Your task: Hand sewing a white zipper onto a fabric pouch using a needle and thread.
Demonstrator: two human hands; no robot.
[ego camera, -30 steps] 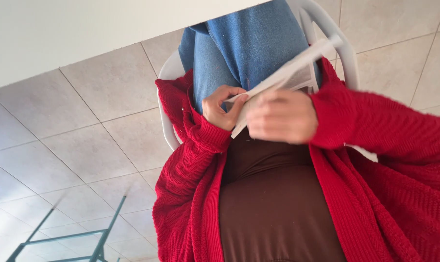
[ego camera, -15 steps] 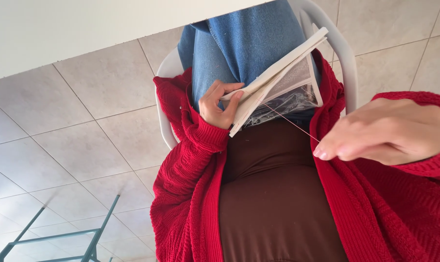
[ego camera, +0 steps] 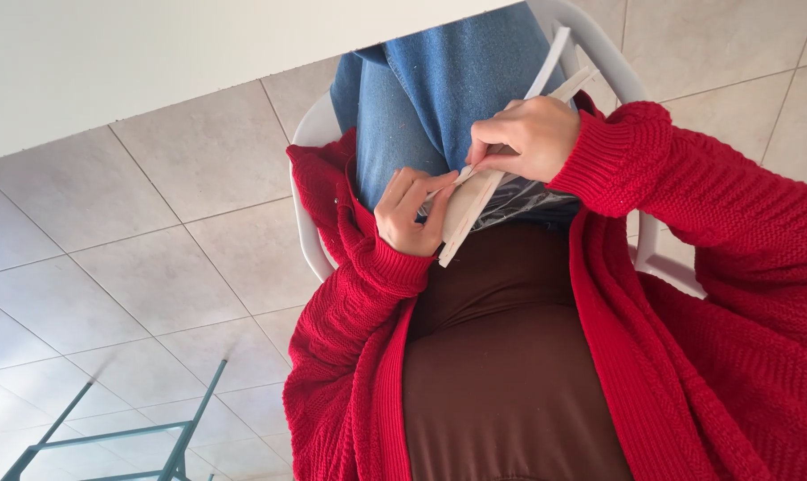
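Observation:
I sit on a white plastic chair [ego camera: 307,142] and look down at my lap, blue jeans, brown top and red knitted cardigan. My left hand [ego camera: 411,212] grips the near edge of a pale square embroidery frame [ego camera: 471,207] with sheer fabric stretched in it, held edge-on over my thighs. My right hand [ego camera: 528,135] rests on the frame's upper side, fingers pinched together on its edge. The needle and thread are too small to make out.
The floor is pale grey tile [ego camera: 154,258]. A white wall or tabletop edge [ego camera: 154,62] fills the top left. A green metal frame [ego camera: 110,436] stands at the bottom left.
My right hand, which had drawn a thread out to the right, has come back onto the frame. The frame has tilted more edge-on. The view has shifted slightly.

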